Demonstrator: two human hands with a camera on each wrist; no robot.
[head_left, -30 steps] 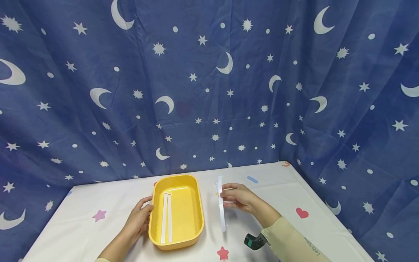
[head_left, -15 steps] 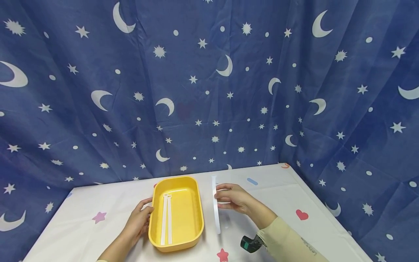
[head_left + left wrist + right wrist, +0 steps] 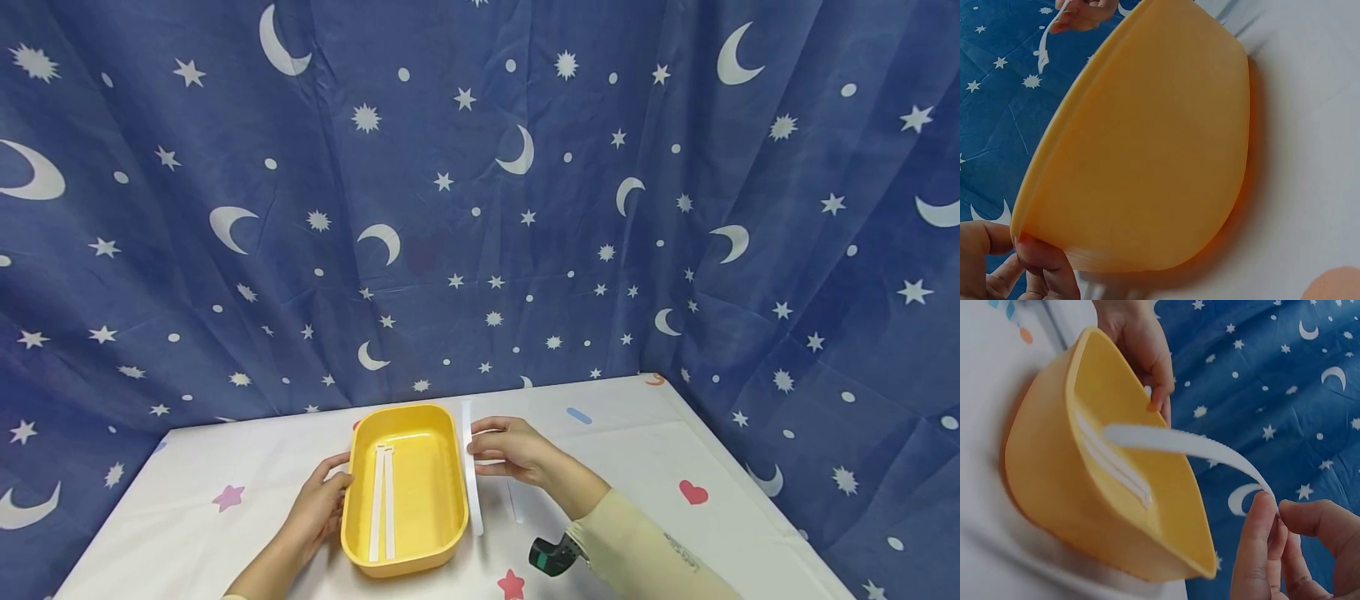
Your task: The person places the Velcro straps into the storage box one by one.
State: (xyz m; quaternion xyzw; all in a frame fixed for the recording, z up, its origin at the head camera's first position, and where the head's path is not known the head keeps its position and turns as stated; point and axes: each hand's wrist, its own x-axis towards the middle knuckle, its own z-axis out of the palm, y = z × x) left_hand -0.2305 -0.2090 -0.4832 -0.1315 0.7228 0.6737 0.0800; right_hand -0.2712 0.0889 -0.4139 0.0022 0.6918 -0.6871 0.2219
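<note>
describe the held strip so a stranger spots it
On the white table sits a yellow tray. By its right edge, the right hand pinches a white strip. Two other strips lie inside the tray; only this one is held.

tub (image 3: 423, 500): smooth plastic, faintly glossy inside | strip (image 3: 1191, 442): smooth, plastic-looking | curtain (image 3: 450, 233): creased matt cloth | tabletop (image 3: 187, 500): smooth cloth-like cover | sleeve (image 3: 637, 533): matt cloth

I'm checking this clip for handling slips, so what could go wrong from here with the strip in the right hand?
The white strip bows where the right grip pinches it, so its free end might swing off line. In the head view it appears alongside the right rim of the yellow tray; moved inward, it could catch there. If released inside, it may land across the two strips lying there.
</note>
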